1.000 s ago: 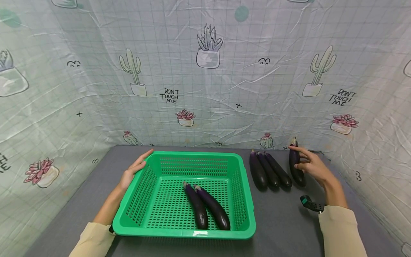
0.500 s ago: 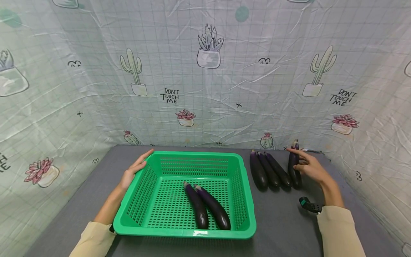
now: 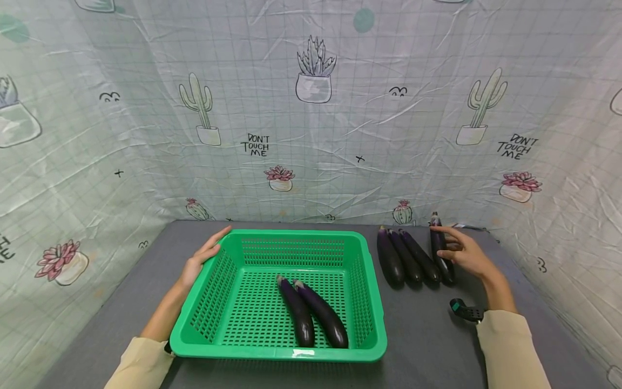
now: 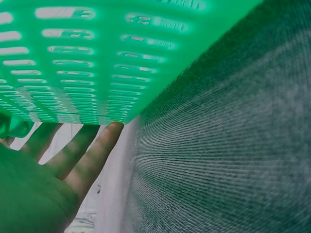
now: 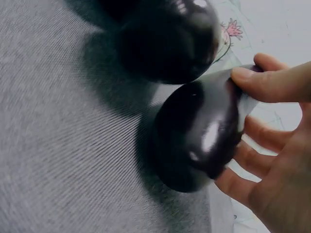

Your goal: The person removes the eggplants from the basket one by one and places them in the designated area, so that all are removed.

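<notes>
My left hand (image 3: 196, 265) rests along the left side of the green basket (image 3: 277, 353). In the left wrist view, the fingers of that hand (image 4: 46, 187) stretch out straight against the perforated wall (image 4: 102, 63). Out to the right, my right hand (image 3: 470, 258) holds an eggplant (image 3: 446, 269) between thumb and fingers, its stem end pointing away. The right wrist view has the thumb and fingers of this hand (image 5: 286, 179) around the eggplant (image 5: 194, 131), whose blunt end faces the camera, close beside another eggplant (image 5: 170, 43).
Three eggplants (image 3: 407, 262) lie side by side between the basket and the held one. Inside the basket are two more eggplants (image 3: 297, 313), toward its right front. A patterned curtain (image 3: 311, 135) hangs behind the grey table (image 3: 418, 335).
My right hand has shifted left with its eggplant, whose lower end is now close against the row of three. The left hand and the basket have stayed put.
</notes>
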The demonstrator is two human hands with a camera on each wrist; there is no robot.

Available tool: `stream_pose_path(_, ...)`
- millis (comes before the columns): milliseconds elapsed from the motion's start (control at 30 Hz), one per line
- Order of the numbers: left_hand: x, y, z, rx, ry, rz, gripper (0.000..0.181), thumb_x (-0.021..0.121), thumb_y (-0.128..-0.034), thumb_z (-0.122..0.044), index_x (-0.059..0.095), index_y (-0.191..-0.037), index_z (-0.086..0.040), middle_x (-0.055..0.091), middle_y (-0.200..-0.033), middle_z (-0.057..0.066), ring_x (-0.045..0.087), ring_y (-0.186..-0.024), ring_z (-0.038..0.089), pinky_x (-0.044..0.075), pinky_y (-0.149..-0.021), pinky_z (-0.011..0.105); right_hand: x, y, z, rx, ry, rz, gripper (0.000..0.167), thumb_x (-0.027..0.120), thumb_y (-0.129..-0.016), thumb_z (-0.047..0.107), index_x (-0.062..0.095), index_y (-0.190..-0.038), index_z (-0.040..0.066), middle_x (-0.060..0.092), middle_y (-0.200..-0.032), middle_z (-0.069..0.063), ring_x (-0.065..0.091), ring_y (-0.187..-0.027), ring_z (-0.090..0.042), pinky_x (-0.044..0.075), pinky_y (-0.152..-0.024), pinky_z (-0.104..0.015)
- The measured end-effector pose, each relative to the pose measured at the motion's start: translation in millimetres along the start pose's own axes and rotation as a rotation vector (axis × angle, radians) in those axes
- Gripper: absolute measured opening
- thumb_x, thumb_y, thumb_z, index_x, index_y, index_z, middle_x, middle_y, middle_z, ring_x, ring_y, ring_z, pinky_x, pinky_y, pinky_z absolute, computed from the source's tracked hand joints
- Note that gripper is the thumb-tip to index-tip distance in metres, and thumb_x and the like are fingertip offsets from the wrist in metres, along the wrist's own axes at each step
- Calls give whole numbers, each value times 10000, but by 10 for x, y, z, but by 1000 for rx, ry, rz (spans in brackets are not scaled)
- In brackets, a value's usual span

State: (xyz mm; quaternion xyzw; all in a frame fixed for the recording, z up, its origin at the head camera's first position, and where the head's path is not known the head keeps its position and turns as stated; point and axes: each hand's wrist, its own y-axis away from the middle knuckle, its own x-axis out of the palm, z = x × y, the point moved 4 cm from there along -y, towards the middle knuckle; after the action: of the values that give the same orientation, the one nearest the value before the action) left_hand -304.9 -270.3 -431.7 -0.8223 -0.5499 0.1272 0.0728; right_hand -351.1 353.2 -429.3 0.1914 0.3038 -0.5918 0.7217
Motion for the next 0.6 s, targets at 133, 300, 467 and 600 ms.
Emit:
stream_pose_path(133,-3,-15,-9,8,-54,-18,560,233,-1149,-202,100,-1664,-25,-42,-1722,247,72,-1595,327,331,-1062,106,30,1,-10,-11,0,4,640,628,-1009,61,358,-1587,18,259,-1585,-433,394,-1356,-661,469,-749,-380)
stream_pose_path(300,10,-21,-25,7,-63,-23,553,235,-1146,-189,120,-1665,-37,-35,-1722,250,-62,-1558,492,315,-1045,103,45,2,-28,-5,-3,27,627,586,-1013,60,350,-1593,20,254,-1590,-425,358,-1379,-645,506,-767,-438)
stream_pose_path(467,25,-15,-31,-5,-26,-13,559,226,-1149,-199,93,-1669,-45,-62,-1721,247,-18,-1550,492,363,-1065,131,62,-8,-34,22,9,47,637,565,-1025,75,331,-1617,59,235,-1616,-394,326,-1403,-636,479,-953,-706)
stream_pose_path(600,15,-17,-24,6,-46,-18,562,230,-1148,-196,89,-1659,-8,-51,-1717,260,-44,-1552,496,335,-1057,113,71,-24,-36,17,20,37,659,601,-1022,94,324,-1619,55,245,-1616,-383,345,-1391,-631,456,-975,-731)
